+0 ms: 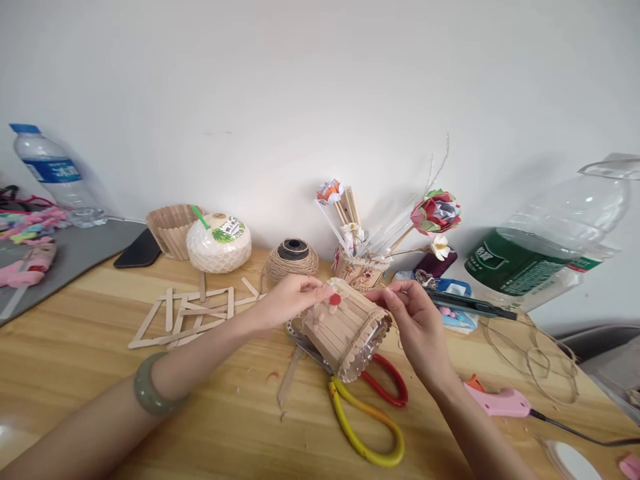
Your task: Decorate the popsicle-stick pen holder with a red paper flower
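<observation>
A craft-stick cup lies tilted on its side above the table, with beads along its wavy rim and a band of twine around it near that end. My left hand grips its far left end, fingers closed, beside a red dot on the sticks. At the cup's right side, my right hand has thumb and fingers pinched together on what looks like the twine's strand. Beneath the cup lie large scissors with a red and a yellow handle; their blades are partly hidden by the cup.
Behind stand a twine ball, a pot of paper flowers, a white coconut and another stick cup. Joined craft sticks lie left. To the right are a pink glue gun, loose twine and a large bottle.
</observation>
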Motion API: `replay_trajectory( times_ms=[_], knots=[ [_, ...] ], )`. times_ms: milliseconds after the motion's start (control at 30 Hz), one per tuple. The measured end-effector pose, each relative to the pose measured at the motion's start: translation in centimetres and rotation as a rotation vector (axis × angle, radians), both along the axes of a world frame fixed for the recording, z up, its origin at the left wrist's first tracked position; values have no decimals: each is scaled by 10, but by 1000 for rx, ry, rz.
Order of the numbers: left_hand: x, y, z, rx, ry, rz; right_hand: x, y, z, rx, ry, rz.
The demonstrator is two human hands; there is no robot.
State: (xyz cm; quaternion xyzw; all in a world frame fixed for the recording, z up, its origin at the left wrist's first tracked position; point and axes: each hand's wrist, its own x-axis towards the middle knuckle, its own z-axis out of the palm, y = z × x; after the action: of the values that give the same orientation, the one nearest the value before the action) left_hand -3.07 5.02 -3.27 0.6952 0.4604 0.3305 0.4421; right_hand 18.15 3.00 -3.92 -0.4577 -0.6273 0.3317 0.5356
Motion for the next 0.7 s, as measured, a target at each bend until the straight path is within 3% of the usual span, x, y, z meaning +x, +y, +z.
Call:
replay_trajectory(
  times_ms=[100,233,400,467,700],
  knots=[
    [7,-5,3,-148,-120,-127,2,-2,5,49,-47,-8],
    [9,-16,11,-234,-218,-177,5,-12,20,177,-134,-38],
    [8,-28,21,-273,-216,-206,2,-28,37,378,-397,141],
    [8,-29,22,-279,-213,-210,1,-32,37,409,-480,198],
    [9,-30,22,-311,-191,-212,-3,-34,28,350,-508,194]
  ],
)
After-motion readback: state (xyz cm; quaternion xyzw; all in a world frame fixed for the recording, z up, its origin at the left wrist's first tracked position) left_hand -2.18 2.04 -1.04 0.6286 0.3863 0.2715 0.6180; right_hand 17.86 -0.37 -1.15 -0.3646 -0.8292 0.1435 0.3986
